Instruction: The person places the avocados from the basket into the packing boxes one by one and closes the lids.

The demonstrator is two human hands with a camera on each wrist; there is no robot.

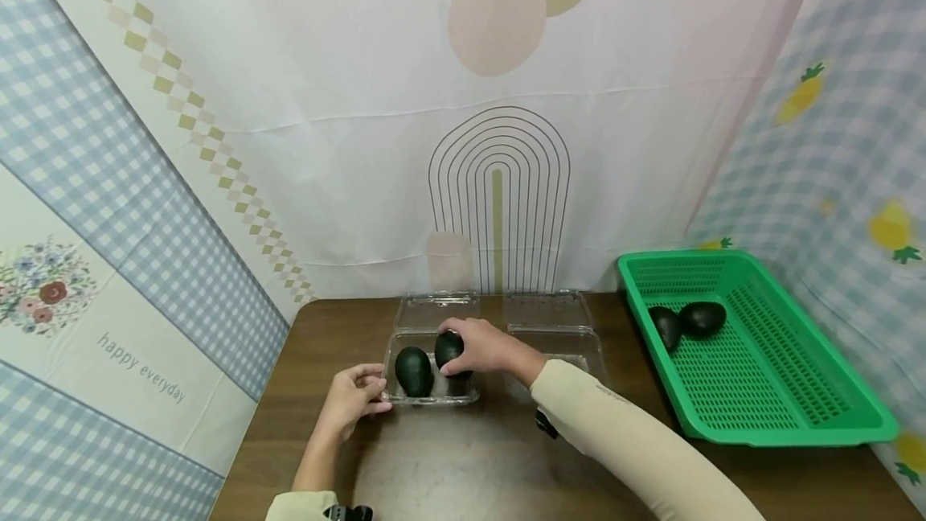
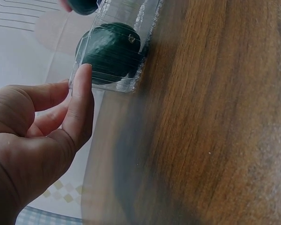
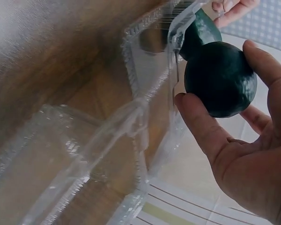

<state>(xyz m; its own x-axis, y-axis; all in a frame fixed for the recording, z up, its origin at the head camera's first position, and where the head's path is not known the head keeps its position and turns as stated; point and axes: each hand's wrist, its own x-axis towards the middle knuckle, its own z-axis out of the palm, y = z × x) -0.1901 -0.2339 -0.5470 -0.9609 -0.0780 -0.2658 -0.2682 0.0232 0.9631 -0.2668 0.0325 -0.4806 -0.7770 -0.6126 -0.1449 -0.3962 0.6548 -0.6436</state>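
Note:
My right hand [image 1: 481, 346] grips a dark green avocado [image 1: 448, 349] and holds it over the right side of an open clear plastic clamshell box [image 1: 427, 399]. The right wrist view shows that avocado [image 3: 221, 78] pinched between thumb and fingers. A second avocado [image 1: 413, 371] lies in the box's left side, seen through the wall [image 2: 111, 54] in the left wrist view. My left hand [image 1: 354, 398] touches the box's left front corner with its fingertips [image 2: 83, 77], fingers loosely curled.
A second open clear clamshell [image 1: 553, 326] sits to the right of the first. A green plastic basket [image 1: 767, 416] at the right holds two more avocados [image 1: 702, 317]. Brown table [image 1: 448, 465] with cloth walls all around.

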